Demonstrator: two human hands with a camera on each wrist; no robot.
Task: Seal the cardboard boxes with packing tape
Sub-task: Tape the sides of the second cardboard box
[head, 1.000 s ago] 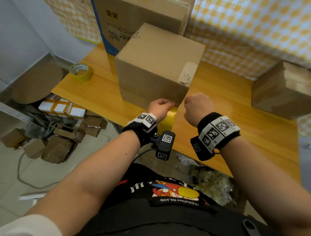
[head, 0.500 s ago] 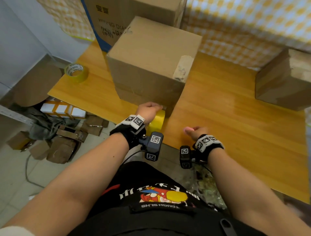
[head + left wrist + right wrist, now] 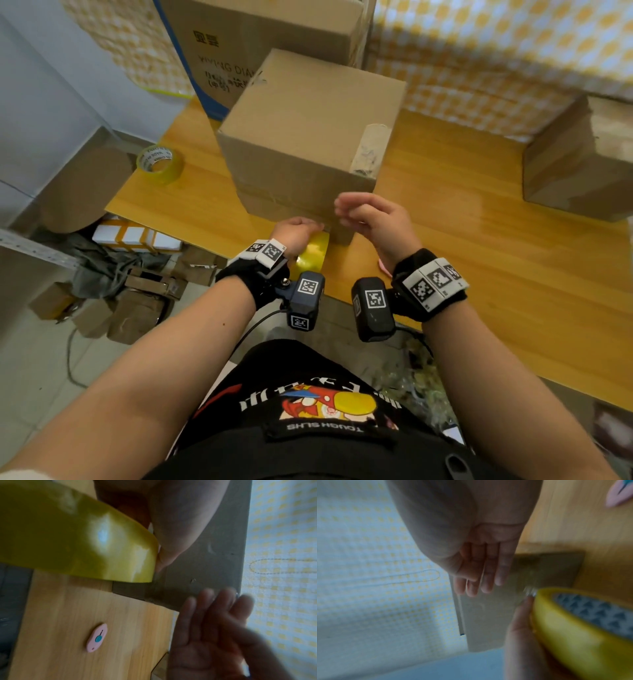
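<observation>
R hand (image 3: 371, 219) up off table since prev frame, fingers loose, empty, beside box (image 3: 308, 137) front corner; L hand (image 3: 296, 234) clamps tape roll (image 3: 313, 253) low against it.

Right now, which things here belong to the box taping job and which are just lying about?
In use:
- cardboard box
- yellow tape roll, gripped by left hand
- right hand, open beside the box
- pink cutter

Lying about:
- spare tape roll
- side box
- printed carton
</observation>
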